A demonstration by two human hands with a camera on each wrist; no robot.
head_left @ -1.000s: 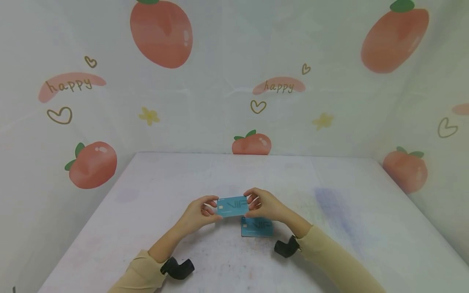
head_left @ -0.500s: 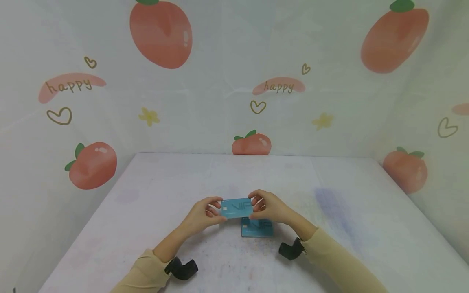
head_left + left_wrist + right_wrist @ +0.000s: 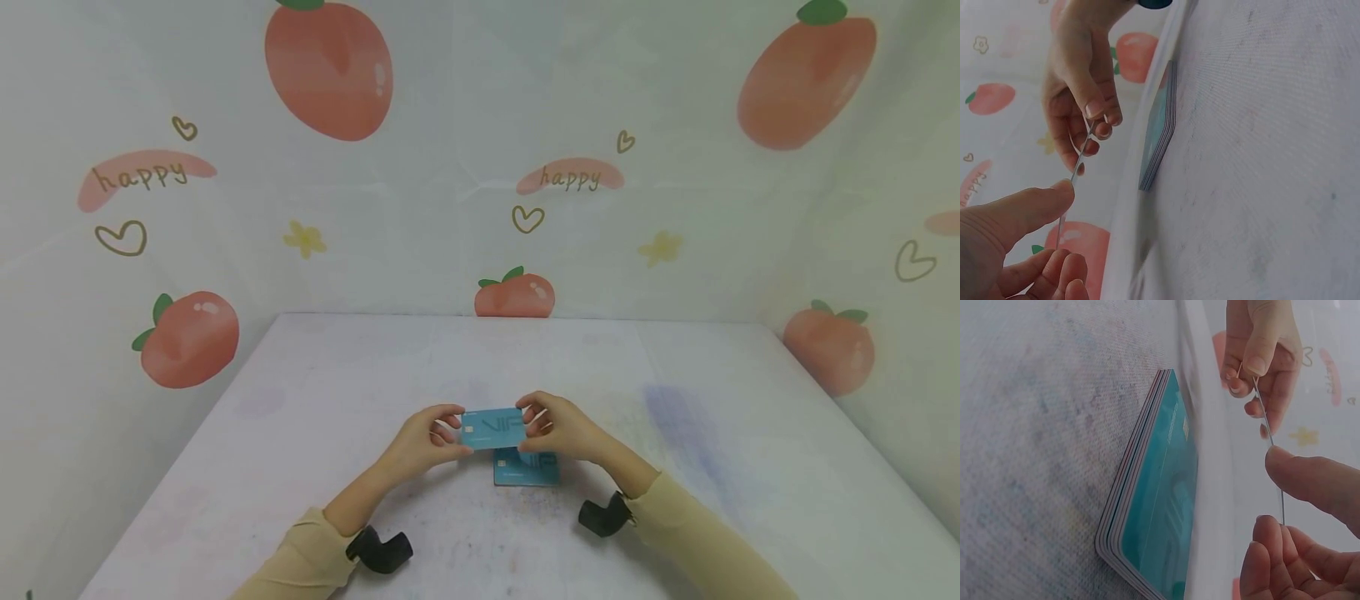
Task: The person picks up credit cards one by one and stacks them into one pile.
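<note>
A blue VIP card point(image 3: 492, 428) is held up between both hands, seen edge-on in the wrist views. At its left end, my left hand point(image 3: 423, 437) pinches it between thumb and fingers. The opposite end is gripped the same way by my right hand point(image 3: 562, 429). Just below and nearer lies a stack of blue cards point(image 3: 527, 472) on the table, its back part hidden behind the held card. Several layered edges of this stack point(image 3: 1147, 481) show in the right wrist view. The held card stays apart from the stack.
A white table point(image 3: 360, 358) with faint stains carries the stack. Behind and beside it hangs a white curtain point(image 3: 420, 208) printed with fruit, hearts and the word happy. Black wrist devices point(image 3: 380, 552) sit at both sleeves.
Both hands have shifted steadily to the right and slightly nearer with the held card, which now covers more of the stack in the head view. The stack has stayed put.
</note>
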